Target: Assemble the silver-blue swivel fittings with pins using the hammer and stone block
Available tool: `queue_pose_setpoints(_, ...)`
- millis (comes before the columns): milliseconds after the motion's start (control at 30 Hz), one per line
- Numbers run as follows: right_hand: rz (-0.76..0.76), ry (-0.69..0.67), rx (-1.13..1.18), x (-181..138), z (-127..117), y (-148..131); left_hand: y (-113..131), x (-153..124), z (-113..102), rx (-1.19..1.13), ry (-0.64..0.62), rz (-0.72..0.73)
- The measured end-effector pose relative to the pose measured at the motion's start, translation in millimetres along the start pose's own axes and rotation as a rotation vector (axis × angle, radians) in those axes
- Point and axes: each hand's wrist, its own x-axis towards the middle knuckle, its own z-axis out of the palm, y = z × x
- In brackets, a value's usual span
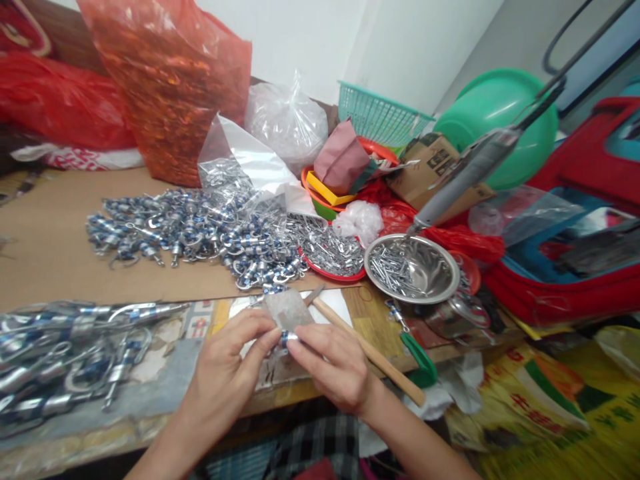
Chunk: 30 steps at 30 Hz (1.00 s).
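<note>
My left hand (230, 360) and my right hand (335, 367) meet at the front of the workbench. Between their fingertips they pinch a small silver metal fitting (287, 338) with a blue band, partly covered by the fingers. Just behind it is a flat grey metal block (290, 310). A hammer (373, 353) lies beside my right hand, its wooden handle slanting towards the front edge. To the left of my left hand is a group of silver-and-blue hooked fittings (75, 367). A larger heap of similar fittings (185, 230) covers the cardboard behind.
A steel bowl (447, 273) holds metal pins; beside it stands a red tray (330, 275) of small metal pieces. A grey powered hand tool (465, 167) hangs over the bowl. Red bags (170, 80), a green basin (520, 133) and a red-and-blue container (550, 287) surround the back and right.
</note>
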Motion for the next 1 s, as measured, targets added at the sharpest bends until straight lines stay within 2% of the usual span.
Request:
queue_pose_setpoints(100, 0.069, 0.042, 0.003, 0, 1, -2, 1, 2, -3, -0.052, -0.073, -0.044)
queue_pose_setpoints(200, 0.18, 0.074, 0.053, 1, 4, -7, 2, 3, -5, -0.171, -0.133, -0.239)
queue_pose_setpoints(300, 0.367, 0.098, 0.189, 4, 8, -15, 2, 0, -2, -0.404, -0.064, -0.443)
queue_pose_setpoints(367, 0.494, 0.099, 0.28, 9, 9, -18, 2, -3, 2, -0.564, -0.012, -0.512)
queue_pose_setpoints(433, 0.577, 0.007, 0.348, 14, 7, -11, 0, -5, 4, -0.654, 0.005, -0.542)
queue_pose_setpoints(467, 0.608, -0.058, 0.341, 17, 6, -3, -1, -5, 4, -0.675, -0.005, -0.549)
queue_pose_setpoints(533, 0.684, -0.206, 0.166, 21, 1, 25, -3, -3, 3, -0.704, -0.069, -0.567)
queue_pose_setpoints(600, 0.824, -0.308, -0.228, 24, -3, 64, -5, 1, -1, -0.728, -0.168, -0.58)
queue_pose_setpoints(633, 0.877, -0.327, -0.313, 24, -3, 85, -6, 3, -3, -0.735, -0.217, -0.585)
queue_pose_setpoints(700, 0.944, -0.381, -0.399, 24, -2, 122, -6, 9, -6, -0.739, -0.3, -0.588)
queue_pose_setpoints(767, 0.983, -0.449, -0.437, 24, 4, 148, -7, 14, -9, -0.731, -0.359, -0.59)
queue_pose_setpoints(867, 0.995, -0.52, -0.455, 25, 17, 163, -9, 21, -12, -0.705, -0.413, -0.612)
queue_pose_setpoints(1000, 0.992, -0.521, -0.423, 24, 20, 166, -18, 24, -12, -0.751, -0.445, -0.61)
